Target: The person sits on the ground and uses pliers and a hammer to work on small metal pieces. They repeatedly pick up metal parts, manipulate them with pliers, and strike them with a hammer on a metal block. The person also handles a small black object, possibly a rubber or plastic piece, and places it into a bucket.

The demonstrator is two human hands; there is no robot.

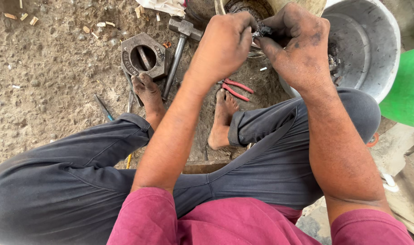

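My left hand (225,43) and my right hand (297,45) meet above my knees, both pinching a small dark metal piece (262,31) between fingertips. The piece is mostly hidden by my fingers. Below the hands lie red-handled pliers (236,89) on the dirt near my right foot (222,118). I sit with legs in dark trousers and bare feet on the ground.
A heavy hexagonal metal block with a round hole (143,56) lies by my left foot, a hammer (179,50) beside it. A grey metal basin (365,45) stands at right, a green object (406,88) beyond it. A blue-tipped tool (102,107) lies on the dirt.
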